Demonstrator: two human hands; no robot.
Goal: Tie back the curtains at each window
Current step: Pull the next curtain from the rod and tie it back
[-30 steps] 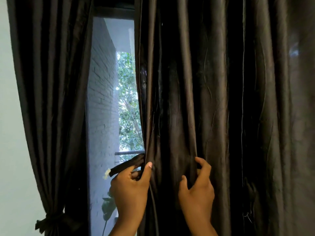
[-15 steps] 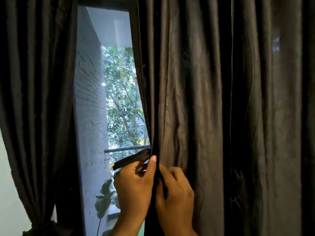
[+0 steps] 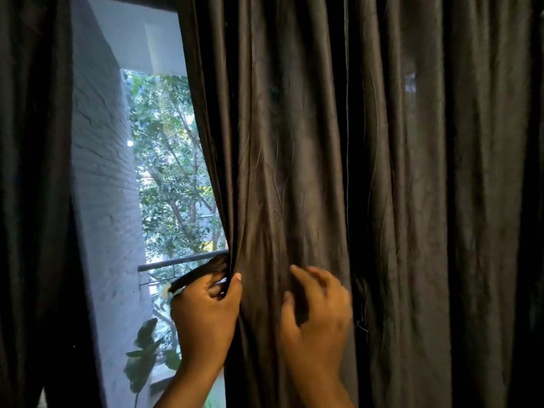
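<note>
Right curtain (image 3: 368,187) hung loose over most of the window (image 3: 164,178); gap wider than a second before. Left hand (image 3: 206,316) gripped its edge and the tie-back strap (image 3: 200,273). Right hand (image 3: 316,313), blurred, had let go, fingers spread on folds. Gathering underway, I judged.

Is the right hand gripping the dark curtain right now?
No, the right hand hovers with spread fingers before the dark pleated curtain, gripping nothing.
</note>
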